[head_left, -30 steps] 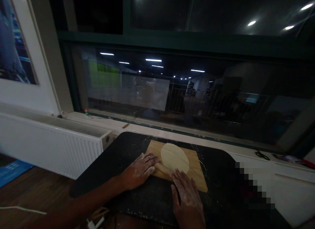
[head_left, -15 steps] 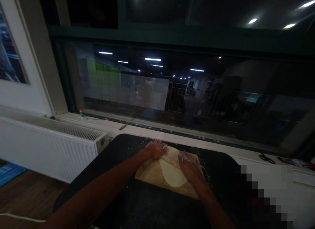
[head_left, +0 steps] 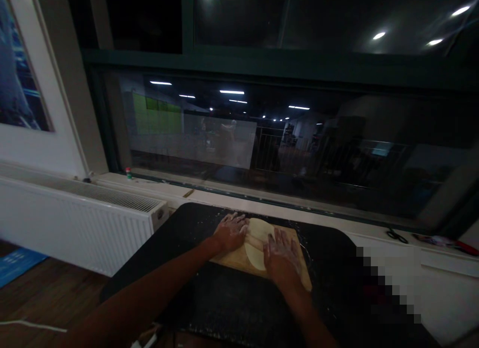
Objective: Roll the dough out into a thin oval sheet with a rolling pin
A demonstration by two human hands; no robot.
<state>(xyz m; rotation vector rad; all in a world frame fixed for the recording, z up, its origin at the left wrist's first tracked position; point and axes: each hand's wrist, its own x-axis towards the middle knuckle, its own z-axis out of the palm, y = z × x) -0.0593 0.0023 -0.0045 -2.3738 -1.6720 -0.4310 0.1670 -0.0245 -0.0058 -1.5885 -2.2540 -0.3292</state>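
Note:
A pale, flat sheet of dough (head_left: 255, 258) lies on a wooden board (head_left: 234, 260). Across the dough runs a light rolling pin (head_left: 259, 235), its middle showing between my hands. My left hand (head_left: 231, 231) rests over the pin's left end, floury fingers stretched forward and apart. Over the right end lies my right hand (head_left: 282, 256), palm down, its fingers also extended and dusted with flour. Both palms hide the ends of the pin. The right hand and forearm cover part of the dough and the board.
The board sits on a black table (head_left: 224, 300) with flour specks, against a white windowsill (head_left: 220, 198). On the sill are scissors (head_left: 396, 235) and a small red-capped container (head_left: 128, 173). A white radiator (head_left: 112, 233) stands left of the table. Dark window glass (head_left: 299, 153) rises behind.
Both hands have come back toward me over the board, and their fingers are straighter and more spread. The view has shifted slightly.

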